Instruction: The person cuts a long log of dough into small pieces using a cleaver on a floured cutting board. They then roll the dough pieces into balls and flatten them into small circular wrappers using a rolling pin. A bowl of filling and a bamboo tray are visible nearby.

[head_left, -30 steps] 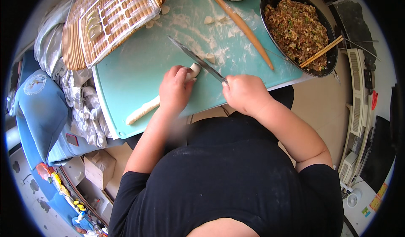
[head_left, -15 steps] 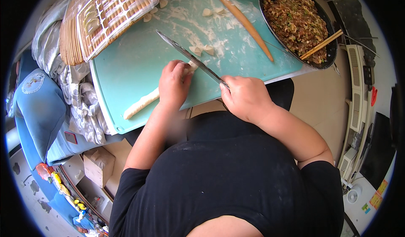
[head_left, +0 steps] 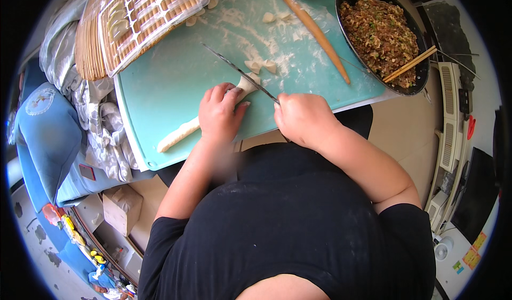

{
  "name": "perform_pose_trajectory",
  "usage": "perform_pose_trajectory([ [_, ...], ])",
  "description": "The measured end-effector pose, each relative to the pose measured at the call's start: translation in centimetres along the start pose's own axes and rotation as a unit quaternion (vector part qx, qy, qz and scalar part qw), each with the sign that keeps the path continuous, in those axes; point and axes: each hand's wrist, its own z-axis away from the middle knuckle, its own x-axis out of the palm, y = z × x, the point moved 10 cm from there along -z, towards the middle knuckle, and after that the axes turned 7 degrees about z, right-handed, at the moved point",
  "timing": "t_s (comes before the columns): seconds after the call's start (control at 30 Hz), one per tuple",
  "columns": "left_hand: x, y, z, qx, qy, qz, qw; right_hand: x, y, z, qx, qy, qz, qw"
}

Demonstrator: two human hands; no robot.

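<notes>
A green-covered worktop (head_left: 154,94) is spanning the upper frame. Left of centre, a dough roll (head_left: 180,134) is lying, the left hand (head_left: 220,112) clasping it, the right hand (head_left: 306,116) gripping a knife (head_left: 233,68) across the roll's upper-right end. Pressing straight down, clear of the left hand, should be giving even cuts. Dough pieces (head_left: 270,66) are lying just beyond.

The floor (head_left: 397,134) here is pale tile. On one side I see a blue sofa (head_left: 73,191) with a cushion (head_left: 47,134) and silvery cloth (head_left: 109,134); opposite, a long cream unit (head_left: 450,110) and a black panel (head_left: 474,193).
</notes>
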Motion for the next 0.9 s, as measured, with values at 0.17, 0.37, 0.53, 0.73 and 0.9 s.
perform_pose_trajectory([
  [0.17,-0.6,-1.6,0.2,-0.037,0.011,-0.033,0.999,-0.4,0.5,0.2,-0.006,0.035,-0.016,0.999],
  [0.37,-1.3,-3.9,-0.6,-0.095,0.025,-0.065,0.993,-3.0,0.0,2.1,-0.034,0.161,-0.074,0.984],
  [0.53,-1.2,-5.0,-0.4,-0.146,0.014,-0.072,0.987,-2.9,-0.7,1.5,-0.038,0.138,-0.066,0.988],
  [0.73,-1.1,-5.2,-0.6,-0.146,0.002,-0.057,0.988,-1.9,-1.2,0.5,-0.033,0.093,-0.042,0.994],
  [0.9,-0.9,-5.2,-0.3,-0.136,0.009,-0.052,0.989,-1.4,-1.9,-0.1,-0.039,0.058,0.024,0.997],
])
